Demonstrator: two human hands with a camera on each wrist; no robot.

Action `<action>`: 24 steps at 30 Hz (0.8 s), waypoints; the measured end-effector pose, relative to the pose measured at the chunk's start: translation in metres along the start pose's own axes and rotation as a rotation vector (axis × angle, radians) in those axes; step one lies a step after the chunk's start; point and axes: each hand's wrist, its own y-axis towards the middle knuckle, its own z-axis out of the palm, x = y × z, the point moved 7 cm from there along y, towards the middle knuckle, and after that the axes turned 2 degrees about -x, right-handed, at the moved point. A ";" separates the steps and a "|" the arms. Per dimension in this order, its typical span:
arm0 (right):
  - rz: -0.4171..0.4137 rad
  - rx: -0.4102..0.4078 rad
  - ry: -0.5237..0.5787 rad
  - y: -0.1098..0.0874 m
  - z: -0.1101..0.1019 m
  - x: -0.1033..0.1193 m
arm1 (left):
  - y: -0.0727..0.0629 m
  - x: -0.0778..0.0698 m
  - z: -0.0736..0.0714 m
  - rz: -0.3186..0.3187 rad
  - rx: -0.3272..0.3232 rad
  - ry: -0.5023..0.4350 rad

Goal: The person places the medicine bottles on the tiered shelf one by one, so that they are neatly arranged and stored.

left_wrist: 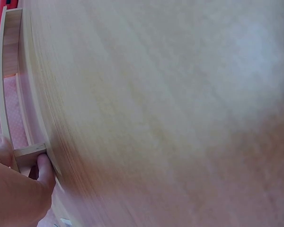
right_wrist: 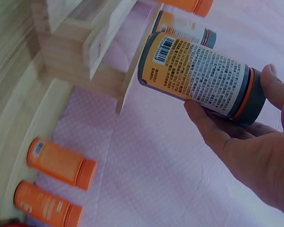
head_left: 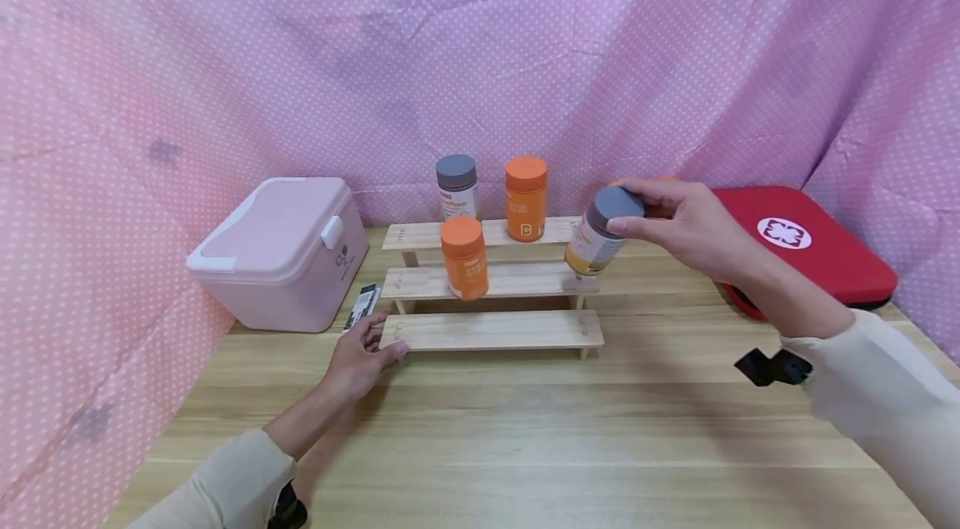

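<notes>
My right hand (head_left: 693, 221) grips a pill bottle (head_left: 592, 246) by its grey lid. The bottle is tilted, above the right end of the three-step wooden rack (head_left: 491, 331); its barcode and printed label face the right wrist view. My left hand (head_left: 358, 358) holds the left end of the lowest step, thumb on top and a finger at the end leg (left_wrist: 31, 150). On the middle step stands an orange bottle (head_left: 465, 258). The top step carries another orange bottle (head_left: 526, 200) and a grey-lidded bottle (head_left: 457, 187), partly hidden behind the middle one.
A pink lidded box (head_left: 277, 254) stands left of the rack, with a small printed packet (head_left: 363, 306) beside it. On the right lies a red case (head_left: 810, 246) with a white emblem. Two orange bottles (right_wrist: 61, 163) stand beyond the rack's right side, mostly hidden in the head view.
</notes>
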 end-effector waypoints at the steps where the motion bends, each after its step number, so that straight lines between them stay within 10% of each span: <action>1: -0.007 0.015 0.011 0.003 0.005 0.002 | 0.000 0.000 0.000 0.001 -0.001 0.003; 24: 0.073 0.206 -0.052 0.042 0.084 0.001 | 0.005 0.001 0.000 0.020 -0.009 0.003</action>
